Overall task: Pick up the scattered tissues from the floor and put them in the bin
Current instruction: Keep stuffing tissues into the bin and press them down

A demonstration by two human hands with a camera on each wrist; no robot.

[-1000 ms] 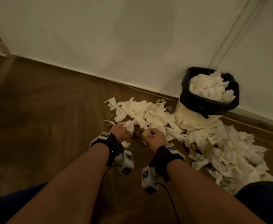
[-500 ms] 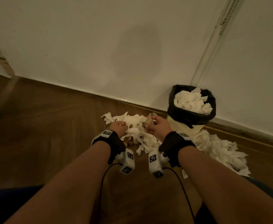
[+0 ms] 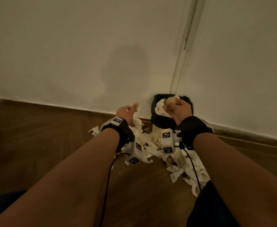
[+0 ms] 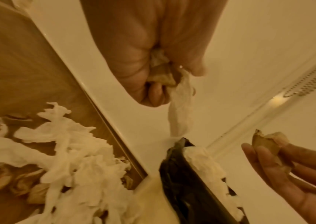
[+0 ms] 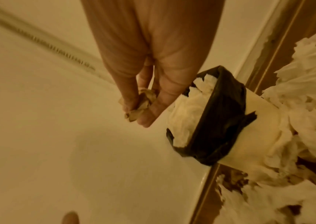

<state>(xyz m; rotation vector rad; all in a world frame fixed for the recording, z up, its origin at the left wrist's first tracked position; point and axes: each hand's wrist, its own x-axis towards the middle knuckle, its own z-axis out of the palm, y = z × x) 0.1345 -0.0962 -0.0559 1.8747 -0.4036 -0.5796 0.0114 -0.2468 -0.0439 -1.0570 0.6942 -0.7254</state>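
Observation:
My right hand (image 3: 173,106) pinches a brownish crumpled tissue (image 3: 169,101) right above the bin (image 3: 155,119), a pale bin with a black liner and white tissues heaped inside. The right wrist view shows that tissue (image 5: 140,106) between thumb and fingers, beside the bin (image 5: 216,121). My left hand (image 3: 130,112) is raised left of the bin and grips a wad with a white tissue strip (image 4: 180,110) hanging down toward the bin's rim (image 4: 180,174). Many white and brown tissues (image 3: 142,140) lie scattered on the floor below both hands.
The bin stands against a white wall and skirting board (image 3: 69,107), by a vertical pipe or trim (image 3: 178,68). More tissues (image 3: 185,169) spread right of the bin on the wooden floor (image 3: 36,145). Dark-clothed knees (image 3: 216,207) sit at the bottom edge.
Both hands rose from the floor pile with tissues in them and moved toward the bin. The right hand went from beside the bin to above its opening.

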